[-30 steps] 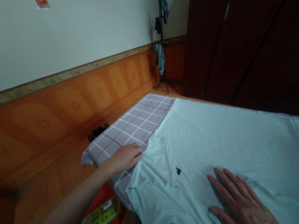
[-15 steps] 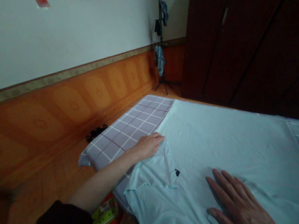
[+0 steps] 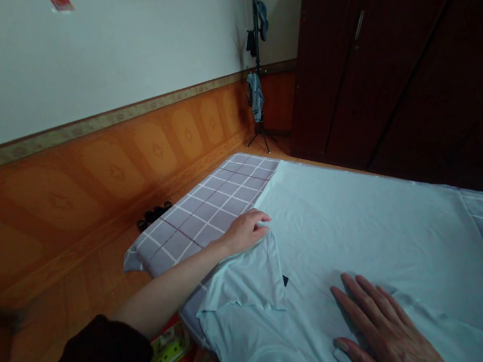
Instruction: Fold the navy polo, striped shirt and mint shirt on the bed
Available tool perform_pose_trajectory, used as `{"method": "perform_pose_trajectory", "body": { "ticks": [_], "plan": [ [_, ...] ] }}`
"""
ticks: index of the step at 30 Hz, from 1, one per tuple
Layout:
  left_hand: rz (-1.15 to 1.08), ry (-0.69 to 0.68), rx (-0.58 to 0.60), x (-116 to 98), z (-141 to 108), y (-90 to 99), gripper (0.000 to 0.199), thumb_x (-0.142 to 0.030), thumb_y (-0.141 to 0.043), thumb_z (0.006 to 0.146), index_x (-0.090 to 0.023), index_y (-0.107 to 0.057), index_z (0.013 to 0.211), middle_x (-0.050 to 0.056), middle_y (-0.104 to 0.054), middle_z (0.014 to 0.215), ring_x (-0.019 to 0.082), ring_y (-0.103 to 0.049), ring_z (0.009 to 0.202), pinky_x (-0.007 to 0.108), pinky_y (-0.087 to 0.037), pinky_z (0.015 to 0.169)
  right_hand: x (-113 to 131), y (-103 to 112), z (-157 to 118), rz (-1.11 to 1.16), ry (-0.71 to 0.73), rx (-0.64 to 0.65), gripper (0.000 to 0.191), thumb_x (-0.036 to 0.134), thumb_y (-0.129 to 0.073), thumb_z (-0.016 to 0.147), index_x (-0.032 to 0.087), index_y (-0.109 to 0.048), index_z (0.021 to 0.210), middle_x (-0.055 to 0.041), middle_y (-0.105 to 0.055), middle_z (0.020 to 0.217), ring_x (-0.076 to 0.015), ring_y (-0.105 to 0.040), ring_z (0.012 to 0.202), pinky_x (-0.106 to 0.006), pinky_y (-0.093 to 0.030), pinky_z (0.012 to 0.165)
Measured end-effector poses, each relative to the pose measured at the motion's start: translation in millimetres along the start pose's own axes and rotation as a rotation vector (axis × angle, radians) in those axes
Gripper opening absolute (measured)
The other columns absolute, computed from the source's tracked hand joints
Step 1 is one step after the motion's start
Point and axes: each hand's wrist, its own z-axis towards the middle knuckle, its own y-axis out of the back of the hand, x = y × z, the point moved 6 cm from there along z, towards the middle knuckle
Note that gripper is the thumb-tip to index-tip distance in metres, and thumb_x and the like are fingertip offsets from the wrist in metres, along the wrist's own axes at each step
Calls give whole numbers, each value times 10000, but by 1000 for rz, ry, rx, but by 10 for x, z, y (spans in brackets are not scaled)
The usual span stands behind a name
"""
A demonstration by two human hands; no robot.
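Observation:
A pale blue T-shirt lies spread on a grey checked bedsheet, with a folded-over flap of cloth on its near left side. My left hand rests at the flap's upper corner, fingers together, with the cloth under it and no clear grip. My right hand lies flat on the shirt with its fingers spread, holding nothing. A small dark mark shows beside the flap's edge. The shirt's lower end runs out of view at the bottom.
A wooden floor borders the bed on the left, with dark shoes by the wall. A green-and-white power strip sits on something red below my left arm. A black coat stand and dark wardrobe stand beyond.
My left hand has slid right and up, from the flap's left side to its upper corner. The right hand stays on the shirt. More of my dark sleeve now shows.

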Motion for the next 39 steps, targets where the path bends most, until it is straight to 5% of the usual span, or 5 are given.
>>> {"method": "perform_pose_trajectory", "body": {
  "ticks": [3, 9, 25, 29, 39],
  "plan": [
    [-44, 10, 10, -93, -162, 128, 191, -195, -517, 863, -160, -601, 1031, 24, -647, 973, 105, -604, 756, 190, -444, 676, -5, 8, 6, 9, -15, 1, 627, 533, -476, 866, 167, -411, 1371, -159, -380, 1449, -349, -329, 1333, -502, -415, 950],
    [97, -197, 446, -468, -760, 51, 251, -365, -730, 707, -203, -586, 834, -28, -632, 753, 134, -579, 663, 211, -385, 572, -5, -16, 5, 27, -24, 3, 620, 524, -466, 871, 166, -419, 1374, -156, -394, 1441, -361, -335, 1327, -518, -407, 954],
    [-96, -186, 283, -575, -765, 64, 132, -189, -523, 870, -182, -597, 980, 28, -661, 967, 138, -611, 893, 220, -456, 809, 0, 4, 28, 6, -7, 12, 618, 521, -493, 859, 150, -443, 1350, -169, -412, 1425, -361, -355, 1314, -508, -407, 945],
    [82, -154, 167, -369, -656, -30, 487, -400, -462, 936, -149, -418, 1350, 144, -383, 1450, 263, -298, 1363, 429, -231, 1126, -1, 8, 27, 0, -4, 14, 619, 533, -494, 856, 158, -446, 1347, -168, -409, 1428, -360, -378, 1299, -506, -413, 938],
    [142, -128, 290, -162, -688, -231, 774, -629, -334, 903, -179, -116, 1495, 145, -78, 1554, 274, -26, 1432, 495, -60, 1154, -8, 8, 13, 16, -33, 14, 659, 520, -500, 855, 169, -383, 1401, -156, -363, 1460, -359, -350, 1319, -500, -415, 945]
  ]
}}
